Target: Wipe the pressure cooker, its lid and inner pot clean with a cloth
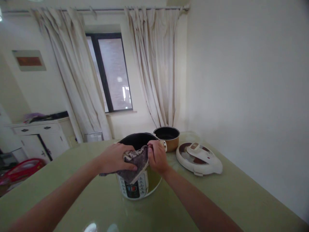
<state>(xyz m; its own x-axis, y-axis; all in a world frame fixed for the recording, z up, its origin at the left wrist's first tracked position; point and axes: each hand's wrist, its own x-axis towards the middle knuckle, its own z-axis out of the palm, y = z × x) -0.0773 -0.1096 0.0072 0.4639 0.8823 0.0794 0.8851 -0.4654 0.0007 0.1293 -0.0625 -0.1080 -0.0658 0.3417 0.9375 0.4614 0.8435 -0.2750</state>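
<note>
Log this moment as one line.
left hand: grips cloth | right hand: grips cloth edge | cooker: upright, open | pot, lid: on table, right of cooker

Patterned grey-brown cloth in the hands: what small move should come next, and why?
I'd probably ease the right hand outward to spread the patterned grey-brown cloth: it looks bunched, the left hand gripping its body and the right pinching an edge, at the open round white-and-gold electric cooker.

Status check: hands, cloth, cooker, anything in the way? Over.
Left hand and right hand both gripping grey cloth. Cloth at near side of open cooker, partly hiding it. Pot and lid to the right, not blocking hands.
</note>
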